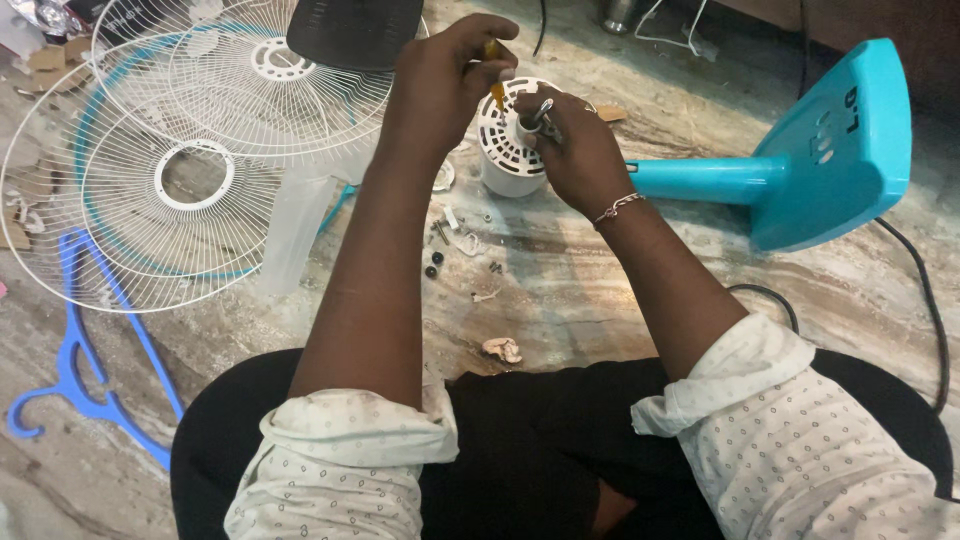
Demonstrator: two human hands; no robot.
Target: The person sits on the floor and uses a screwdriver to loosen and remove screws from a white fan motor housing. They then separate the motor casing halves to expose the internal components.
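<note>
Head view: you sit on the marble floor point(600, 300) with both arms stretched out over a white motor housing point(505, 140), which lies beyond your knees at the end of the turquoise fan stand point(800, 160); your left hand point(440, 80) is clenched round a yellow-handled screwdriver point(495, 75), its tip pointing down at the top of the housing; your right hand point(575, 150) grips a small metal part point(541, 112) right at the housing's centre hole, fingers closed on it, though what it is you cannot tell; loose screws point(440, 245) lie scattered on the floor just below the housing; two white wire grilles point(190, 150) rest overlapping at your left, with a blue hanger point(80, 350) beside them.
</note>
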